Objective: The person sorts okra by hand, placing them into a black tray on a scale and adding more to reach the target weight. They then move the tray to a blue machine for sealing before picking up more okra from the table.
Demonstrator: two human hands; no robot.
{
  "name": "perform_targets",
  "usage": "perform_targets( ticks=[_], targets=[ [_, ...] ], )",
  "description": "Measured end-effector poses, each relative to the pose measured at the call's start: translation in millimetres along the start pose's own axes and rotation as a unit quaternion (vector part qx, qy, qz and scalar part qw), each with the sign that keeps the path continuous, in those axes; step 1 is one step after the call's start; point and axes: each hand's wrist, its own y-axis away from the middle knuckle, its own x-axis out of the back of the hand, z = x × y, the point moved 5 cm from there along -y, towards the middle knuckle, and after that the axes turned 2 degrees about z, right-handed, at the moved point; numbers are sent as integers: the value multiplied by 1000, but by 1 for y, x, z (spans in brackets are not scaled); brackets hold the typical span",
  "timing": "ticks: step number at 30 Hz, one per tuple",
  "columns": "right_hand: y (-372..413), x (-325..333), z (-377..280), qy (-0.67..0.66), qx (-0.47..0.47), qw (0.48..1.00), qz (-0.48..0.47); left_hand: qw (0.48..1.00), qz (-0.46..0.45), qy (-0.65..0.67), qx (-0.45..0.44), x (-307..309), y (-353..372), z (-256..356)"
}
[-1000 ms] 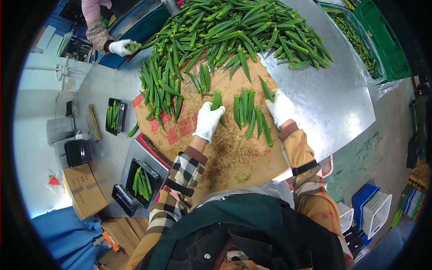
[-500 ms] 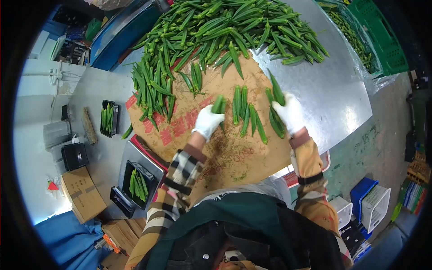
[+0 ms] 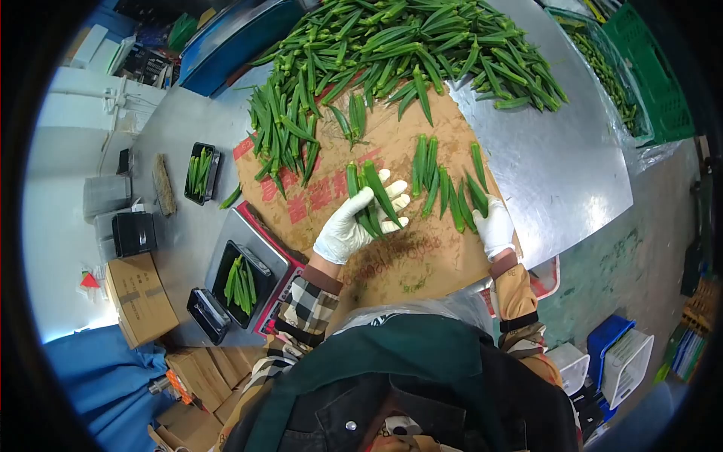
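Note:
White gloves cover both hands. Palm up, my left hand (image 3: 352,228) holds a few green okra pods (image 3: 374,190) across the palm, with its fingers spread behind them. My right hand (image 3: 494,226) pinches the lower end of an okra pod (image 3: 477,194) at the right side of the brown cardboard (image 3: 301,226). Between the hands several okra pods (image 3: 431,173) lie side by side on the cardboard. A large okra pile (image 3: 392,45) spreads over the far side.
Left of the cardboard, a black tray (image 3: 260,260) with okra rests on a scale (image 3: 288,282). Another okra tray (image 3: 215,177) is farther left on the metal table (image 3: 565,151). A green crate (image 3: 640,68) stands at the far right, a cardboard box (image 3: 141,296) at the left.
My left hand has turned palm up and its fingers have spread under the pods. My right hand has moved lower, and more pods lie apart beside it. The view has shifted.

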Motion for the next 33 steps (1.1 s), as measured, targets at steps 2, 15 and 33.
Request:
perform_targets(
  ticks=[2, 15, 33],
  targets=[
    [-4, 3, -1, -143, -77, 986, -23, 998, -27, 55, 4, -8, 9, 0],
    [101, -16, -203, -180, 183, 944, -206, 982, 127, -118, -76, 6, 48, -47],
    [121, -27, -155, -373, 21, 882, -288, 433, 403, -779, -207, 113, 331, 112]
  ],
)
